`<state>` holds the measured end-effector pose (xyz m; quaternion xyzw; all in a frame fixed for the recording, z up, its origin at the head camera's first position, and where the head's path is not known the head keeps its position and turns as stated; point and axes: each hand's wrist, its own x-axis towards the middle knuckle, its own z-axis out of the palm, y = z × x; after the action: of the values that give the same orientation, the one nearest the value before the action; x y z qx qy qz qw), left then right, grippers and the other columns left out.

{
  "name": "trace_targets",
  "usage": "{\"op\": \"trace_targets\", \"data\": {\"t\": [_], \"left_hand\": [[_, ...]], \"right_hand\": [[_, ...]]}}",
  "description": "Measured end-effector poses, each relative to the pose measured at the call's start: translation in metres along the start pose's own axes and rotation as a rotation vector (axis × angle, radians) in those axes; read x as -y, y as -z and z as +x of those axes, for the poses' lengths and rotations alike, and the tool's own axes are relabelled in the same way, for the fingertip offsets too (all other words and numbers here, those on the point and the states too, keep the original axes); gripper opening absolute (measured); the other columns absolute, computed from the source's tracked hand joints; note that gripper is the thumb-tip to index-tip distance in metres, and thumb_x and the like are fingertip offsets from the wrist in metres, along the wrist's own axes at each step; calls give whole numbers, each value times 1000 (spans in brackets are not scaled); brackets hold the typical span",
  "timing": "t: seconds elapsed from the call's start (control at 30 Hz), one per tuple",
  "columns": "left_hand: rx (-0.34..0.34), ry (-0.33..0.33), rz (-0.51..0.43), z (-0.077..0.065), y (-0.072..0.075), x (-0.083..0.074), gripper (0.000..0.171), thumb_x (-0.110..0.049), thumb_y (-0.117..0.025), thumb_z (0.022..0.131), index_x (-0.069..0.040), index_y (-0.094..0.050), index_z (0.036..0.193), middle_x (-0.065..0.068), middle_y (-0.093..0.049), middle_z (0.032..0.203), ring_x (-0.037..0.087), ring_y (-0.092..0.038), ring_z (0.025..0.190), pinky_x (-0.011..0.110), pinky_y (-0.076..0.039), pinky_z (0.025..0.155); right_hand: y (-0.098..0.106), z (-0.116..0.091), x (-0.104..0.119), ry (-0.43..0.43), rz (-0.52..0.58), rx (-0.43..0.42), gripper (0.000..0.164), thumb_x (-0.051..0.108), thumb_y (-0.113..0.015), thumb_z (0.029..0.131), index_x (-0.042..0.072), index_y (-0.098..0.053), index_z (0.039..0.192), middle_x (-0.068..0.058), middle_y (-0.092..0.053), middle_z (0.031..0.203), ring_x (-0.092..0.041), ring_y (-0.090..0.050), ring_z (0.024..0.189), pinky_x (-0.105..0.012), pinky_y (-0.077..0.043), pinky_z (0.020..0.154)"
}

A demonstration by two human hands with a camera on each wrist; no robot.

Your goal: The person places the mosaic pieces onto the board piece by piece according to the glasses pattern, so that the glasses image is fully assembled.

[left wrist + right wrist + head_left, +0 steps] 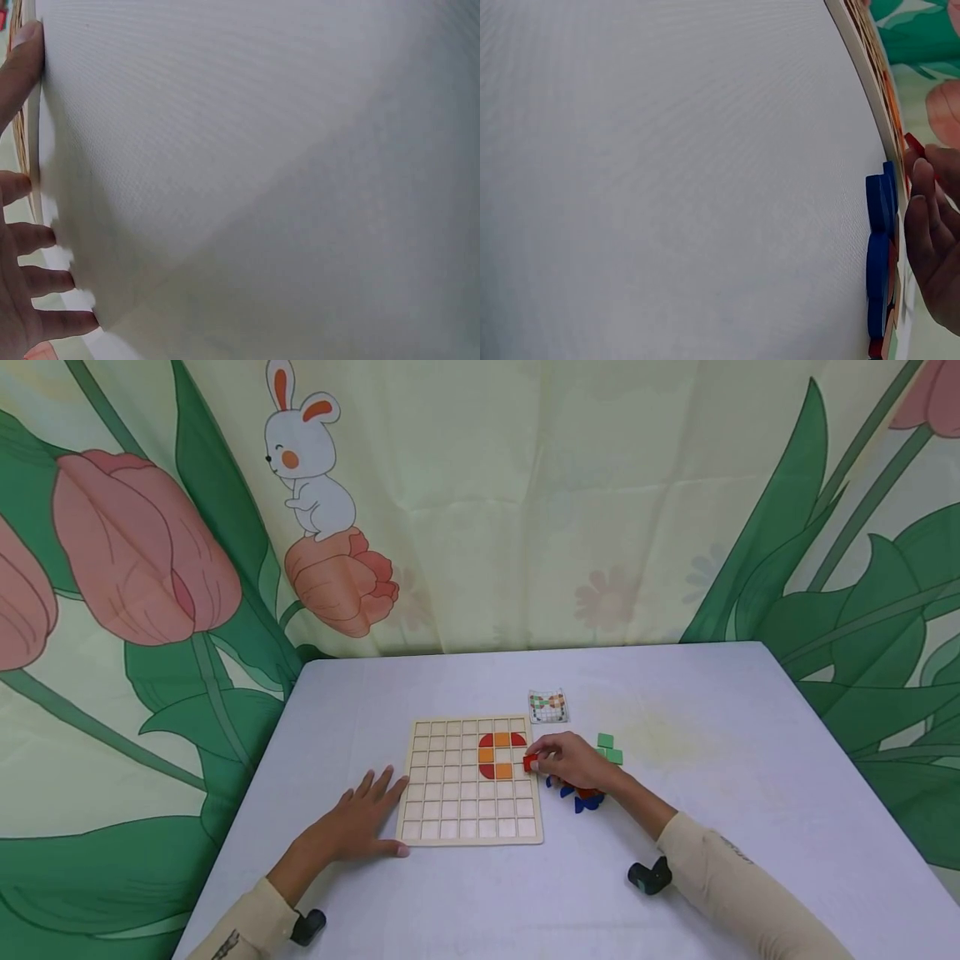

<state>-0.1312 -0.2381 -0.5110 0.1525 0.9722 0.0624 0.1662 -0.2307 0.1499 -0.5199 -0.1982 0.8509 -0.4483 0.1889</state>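
A wooden grid board point(471, 842) lies flat on the white-covered table. Orange squares point(502, 739) and red rounded tiles point(487, 771) fill several cells in its upper right part. My right hand point(572, 760) pinches a red tile point(530, 763) over the board's right edge; in the right wrist view the same red tile point(914, 144) sticks out between thumb and fingers. My left hand point(360, 823) lies with fingers spread at the board's left edge. In the left wrist view its thumb point(27, 56) touches the board's side.
Blue tiles point(589, 800) with some red ones lie in a pile partly beneath my right hand. Green squares point(605, 741) sit just beyond it. A small pattern card point(548, 707) rests above the board's upper right corner. A printed curtain point(525, 527) hangs behind the table.
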Motion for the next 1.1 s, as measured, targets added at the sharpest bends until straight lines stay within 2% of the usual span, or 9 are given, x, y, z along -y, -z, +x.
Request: {"op": "trace_targets", "data": {"t": [0.2,0.4,0.77,0.97,1.1], "left_hand": [[0,-1,10,2,0,1,113,-77,-67,75,-16,-26,160,19,-17,167,49,-14,152,71,-27,111],[0,-2,14,2,-2,3,114,-79,-66,75,-17,-25,160,18,-17,167,48,-14,152,71,-27,112],[-2,-4,2,2,-2,3,113,-78,-67,74,-17,-26,160,18,-17,167,48,-14,152,71,-27,112],[-3,8,10,3,-5,2,113,-78,-67,74,-18,-25,161,17,-17,168,47,-13,153,70,-26,112],[-4,17,15,3,-4,1,113,-76,-69,74,-18,-26,160,17,-17,168,47,-14,153,70,-26,113]], "right_hand": [[-3,3,0,5,8,12,22,11,-67,96,8,-72,117,-4,-66,93,-16,-60,61,-26,-53,59],[-9,5,1,18,2,8,20,13,-69,94,9,-73,113,-3,-64,88,-15,-60,61,-26,-53,60],[-11,8,7,64,-178,-38,18,19,-77,90,16,-77,108,6,-65,85,-12,-56,70,-23,-48,59],[-13,10,6,83,-190,-23,16,21,-77,90,16,-77,106,6,-66,86,-13,-54,73,-23,-46,61],[-15,9,11,60,-226,-41,19,22,-79,88,17,-77,106,6,-68,90,-12,-54,77,-25,-46,63]]}}
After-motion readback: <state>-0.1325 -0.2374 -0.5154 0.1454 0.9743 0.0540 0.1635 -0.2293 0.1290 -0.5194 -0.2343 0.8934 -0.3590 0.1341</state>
